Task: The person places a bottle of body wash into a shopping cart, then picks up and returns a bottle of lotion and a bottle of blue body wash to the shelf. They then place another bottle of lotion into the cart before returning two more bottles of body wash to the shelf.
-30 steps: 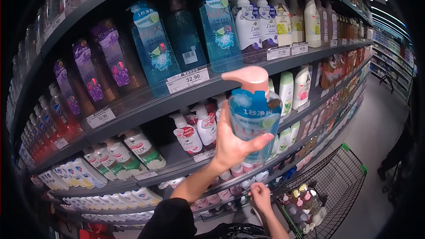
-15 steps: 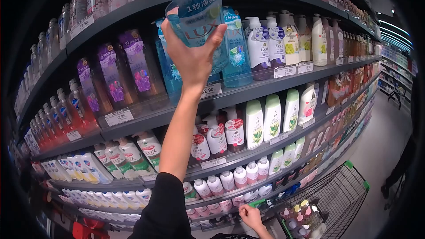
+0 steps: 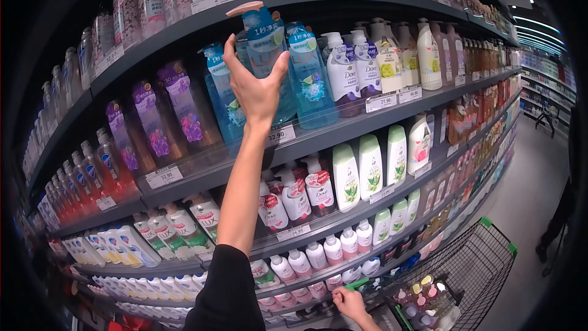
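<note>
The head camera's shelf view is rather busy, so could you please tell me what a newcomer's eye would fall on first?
Probably the left hand near the middle, gripping a blue bottle with a pale pink pump, between two similar blue bottles. Next might come the purple-labelled bottles to its left, then the wire cart at lower right, with bottles inside.

Fisheye-curved edges, black corners, bright ceiling strips
</note>
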